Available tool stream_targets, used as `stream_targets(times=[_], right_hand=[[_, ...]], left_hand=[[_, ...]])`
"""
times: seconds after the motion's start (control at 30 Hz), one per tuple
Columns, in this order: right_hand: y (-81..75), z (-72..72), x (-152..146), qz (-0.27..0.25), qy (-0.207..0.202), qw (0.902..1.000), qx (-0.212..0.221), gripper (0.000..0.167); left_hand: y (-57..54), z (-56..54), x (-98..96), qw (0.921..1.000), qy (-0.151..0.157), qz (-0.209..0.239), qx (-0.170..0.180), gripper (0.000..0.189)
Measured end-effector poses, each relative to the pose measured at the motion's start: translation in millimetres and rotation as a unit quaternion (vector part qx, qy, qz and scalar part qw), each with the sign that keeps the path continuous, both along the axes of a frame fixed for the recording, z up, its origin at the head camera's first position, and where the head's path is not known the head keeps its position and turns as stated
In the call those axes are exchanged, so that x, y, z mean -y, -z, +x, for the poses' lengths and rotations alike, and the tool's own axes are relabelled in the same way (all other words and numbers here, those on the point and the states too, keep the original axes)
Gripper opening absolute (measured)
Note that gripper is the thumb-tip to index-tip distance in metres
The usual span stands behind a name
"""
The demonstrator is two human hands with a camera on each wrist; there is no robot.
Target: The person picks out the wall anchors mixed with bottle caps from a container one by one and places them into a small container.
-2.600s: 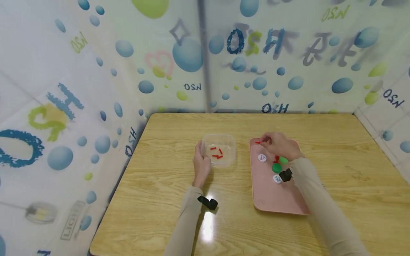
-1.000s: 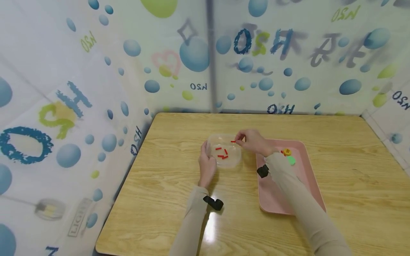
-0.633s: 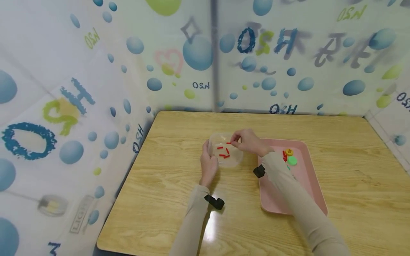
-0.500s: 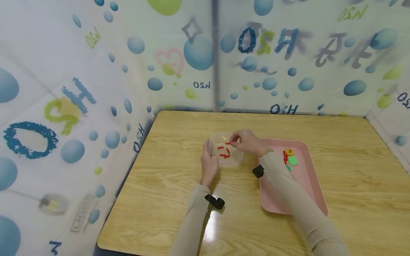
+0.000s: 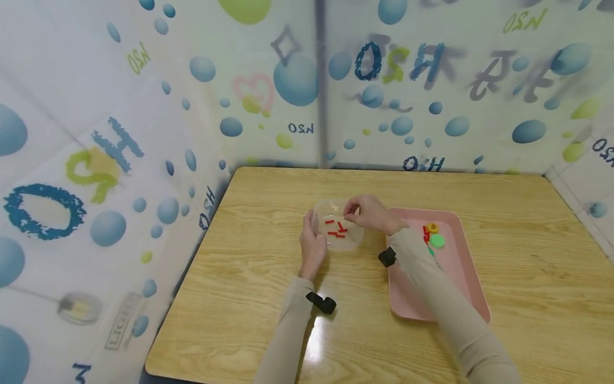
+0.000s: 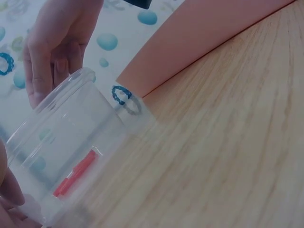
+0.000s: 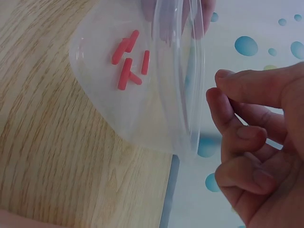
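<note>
My left hand (image 5: 313, 248) grips the left side of a clear plastic container (image 5: 354, 239), which stands on the table. Inside lie several short red sticks (image 7: 124, 73), some crossing each other on the bottom. Over the container's right rim hovers my right hand (image 5: 373, 214). Seen from the right wrist, its thumb and index fingertips (image 7: 220, 102) have a small gap with nothing in it, and the other fingers are loosely bent. The left wrist view shows the container wall (image 6: 57, 128) with red sticks behind it and the right hand above the rim.
A pink tray (image 5: 462, 288) lies to the right, partly under my right forearm. On it are more red sticks (image 5: 426, 234), a yellow button (image 5: 433, 228) and a light green disc (image 5: 437, 241). A patterned wall covering (image 5: 268, 160) stands behind the wooden table (image 5: 230, 298).
My right hand carried a red stick leftward from the tray to the container and let it drop among the others. My left hand keeps its grip on the container.
</note>
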State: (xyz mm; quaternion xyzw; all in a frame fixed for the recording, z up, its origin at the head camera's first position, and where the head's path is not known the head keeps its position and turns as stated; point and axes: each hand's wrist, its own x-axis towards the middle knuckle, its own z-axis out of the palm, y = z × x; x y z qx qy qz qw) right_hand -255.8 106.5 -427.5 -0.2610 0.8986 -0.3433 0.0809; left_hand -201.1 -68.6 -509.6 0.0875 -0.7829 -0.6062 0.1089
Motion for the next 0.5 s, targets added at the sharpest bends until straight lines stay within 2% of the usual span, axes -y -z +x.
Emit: stream_targets(times=[0.5], right_hand=[[2.9, 5.4, -33.7, -0.006, 0.029, 0.9996, -0.005, 0.006]], left_hand=[[2.7, -1.5, -2.8, 0.9999, -0.011, -0.001, -0.007, 0.071]])
